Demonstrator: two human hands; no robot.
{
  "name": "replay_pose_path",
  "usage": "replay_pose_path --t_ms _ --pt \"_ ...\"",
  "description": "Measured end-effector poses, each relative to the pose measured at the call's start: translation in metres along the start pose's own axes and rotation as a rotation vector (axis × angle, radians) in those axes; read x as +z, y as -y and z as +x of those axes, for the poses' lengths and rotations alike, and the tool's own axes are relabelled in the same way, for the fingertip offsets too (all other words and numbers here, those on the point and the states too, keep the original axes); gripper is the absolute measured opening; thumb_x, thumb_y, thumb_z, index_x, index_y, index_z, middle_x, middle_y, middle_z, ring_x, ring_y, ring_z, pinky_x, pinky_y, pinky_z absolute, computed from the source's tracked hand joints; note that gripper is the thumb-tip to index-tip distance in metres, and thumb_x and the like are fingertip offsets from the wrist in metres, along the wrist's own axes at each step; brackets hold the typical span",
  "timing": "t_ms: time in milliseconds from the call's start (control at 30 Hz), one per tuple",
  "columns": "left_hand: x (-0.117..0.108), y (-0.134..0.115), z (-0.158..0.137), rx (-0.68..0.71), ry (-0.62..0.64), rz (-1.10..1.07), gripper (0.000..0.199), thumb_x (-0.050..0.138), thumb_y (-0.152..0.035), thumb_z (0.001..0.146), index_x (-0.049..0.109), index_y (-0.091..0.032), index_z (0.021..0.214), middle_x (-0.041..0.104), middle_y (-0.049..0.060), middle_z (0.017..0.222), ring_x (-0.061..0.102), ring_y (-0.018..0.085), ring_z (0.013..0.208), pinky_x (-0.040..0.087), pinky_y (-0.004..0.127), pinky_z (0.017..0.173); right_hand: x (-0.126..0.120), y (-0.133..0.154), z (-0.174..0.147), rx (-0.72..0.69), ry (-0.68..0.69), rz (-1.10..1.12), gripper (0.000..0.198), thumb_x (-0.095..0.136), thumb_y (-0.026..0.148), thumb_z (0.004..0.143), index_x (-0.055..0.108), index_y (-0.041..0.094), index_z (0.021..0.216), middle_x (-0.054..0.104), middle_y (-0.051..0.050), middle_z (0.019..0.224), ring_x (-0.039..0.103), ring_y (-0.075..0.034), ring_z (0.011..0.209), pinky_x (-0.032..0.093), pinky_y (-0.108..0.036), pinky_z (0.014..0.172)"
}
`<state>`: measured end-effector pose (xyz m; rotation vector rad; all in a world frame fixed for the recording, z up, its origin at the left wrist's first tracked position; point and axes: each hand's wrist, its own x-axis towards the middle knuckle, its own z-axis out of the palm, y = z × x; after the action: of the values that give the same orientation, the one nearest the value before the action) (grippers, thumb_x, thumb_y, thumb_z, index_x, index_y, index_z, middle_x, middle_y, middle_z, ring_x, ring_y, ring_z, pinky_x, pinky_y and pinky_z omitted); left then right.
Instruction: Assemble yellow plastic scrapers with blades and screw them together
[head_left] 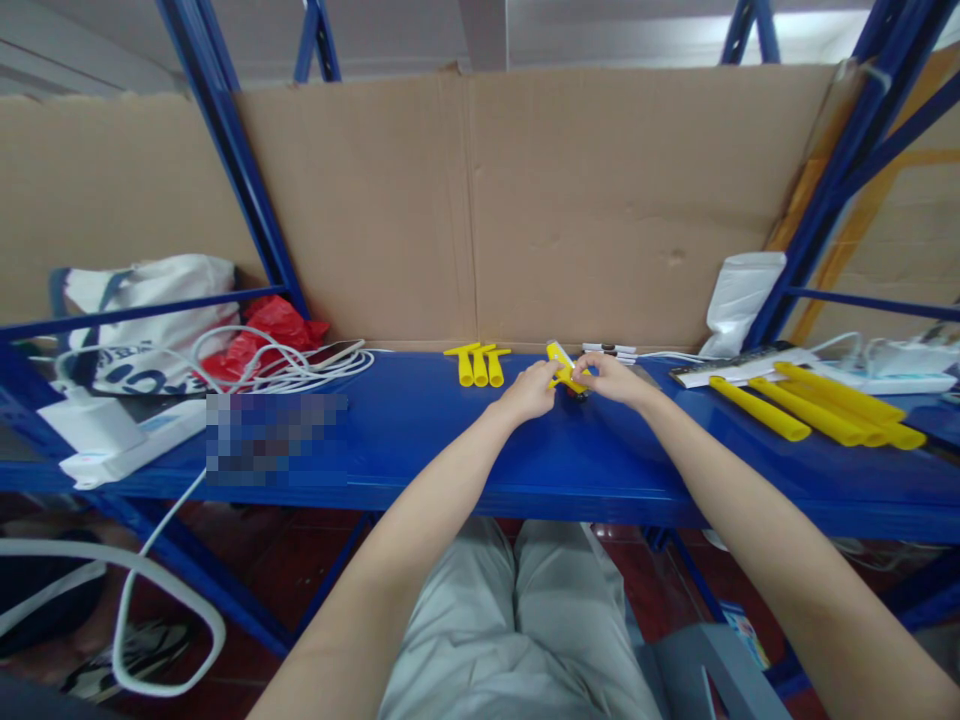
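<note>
Over the middle of the blue shelf, my left hand [534, 390] is closed on a yellow plastic piece [560, 358] that has a tube-like end and a pale strip along it. My right hand [606, 376] is at the other side of the same piece, its thumb and forefinger pinched together; what lies between those fingertips is too small to make out. A small dark and red bit shows under the piece. To the left of my hands stand three yellow T-shaped tubular parts [481, 366] in a row, their round ends facing me.
Several long yellow tubes [832, 405] lie at the right, beside a white pouch [739, 300]. Black-and-white packets [611, 351] lie behind my right hand. At the left are coiled white cables [300, 365], a power strip [139, 445], a red bag and a cloth bag [165, 310]. Cardboard [562, 200] walls the back.
</note>
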<state>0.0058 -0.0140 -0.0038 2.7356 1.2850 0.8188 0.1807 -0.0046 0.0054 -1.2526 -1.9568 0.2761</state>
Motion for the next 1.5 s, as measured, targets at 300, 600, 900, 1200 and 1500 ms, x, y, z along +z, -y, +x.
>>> replay_pose_path --t_ms 300,600,900,1200,1500 --pt "-0.002 0.001 0.000 -0.007 -0.048 -0.019 0.040 0.044 -0.007 0.079 0.049 -0.014 0.118 0.055 0.012 0.117 0.051 0.022 0.112 0.042 0.035 0.093 0.010 0.012 -0.004 0.226 -0.062 0.172 0.005 0.056 0.019 0.069 0.054 0.017 0.065 0.056 0.000 0.068 0.050 -0.012 0.065 0.041 -0.026 0.067" --pt "-0.002 0.002 0.003 -0.022 -0.122 -0.073 0.042 0.044 -0.006 0.079 0.047 -0.013 0.120 0.054 0.012 0.118 0.049 0.022 0.113 0.041 0.035 0.095 0.005 0.018 -0.006 0.339 -0.106 0.372 0.009 0.058 0.024 0.069 0.054 0.018 0.072 0.059 0.000 0.072 0.052 -0.011 0.065 0.041 -0.025 0.065" --pt "-0.007 -0.002 -0.005 -0.032 0.032 0.096 0.052 0.040 -0.006 0.080 0.040 -0.019 0.131 0.048 0.012 0.125 0.053 0.023 0.109 0.044 0.036 0.090 0.001 0.015 -0.006 0.346 -0.020 0.315 0.016 0.058 0.030 0.066 0.055 0.016 0.059 0.053 0.002 0.057 0.043 -0.009 0.054 0.033 -0.023 0.055" --pt "-0.006 -0.005 -0.007 0.017 0.022 0.106 0.064 0.040 0.002 0.076 0.042 -0.031 0.132 0.028 0.008 0.143 0.049 0.025 0.117 0.043 0.038 0.094 -0.001 0.015 -0.006 0.391 -0.033 0.331 0.016 0.058 0.028 0.070 0.053 0.017 0.060 0.051 0.002 0.055 0.042 -0.009 0.052 0.034 -0.022 0.053" --pt "-0.007 0.004 -0.002 0.037 -0.051 -0.018 0.062 0.041 0.002 0.076 0.043 -0.026 0.132 0.032 0.007 0.144 0.043 0.023 0.125 0.037 0.039 0.102 -0.007 0.012 -0.003 0.425 -0.076 0.502 0.006 0.058 0.020 0.071 0.060 0.015 0.070 0.065 -0.007 0.080 0.057 -0.014 0.074 0.043 -0.024 0.064"
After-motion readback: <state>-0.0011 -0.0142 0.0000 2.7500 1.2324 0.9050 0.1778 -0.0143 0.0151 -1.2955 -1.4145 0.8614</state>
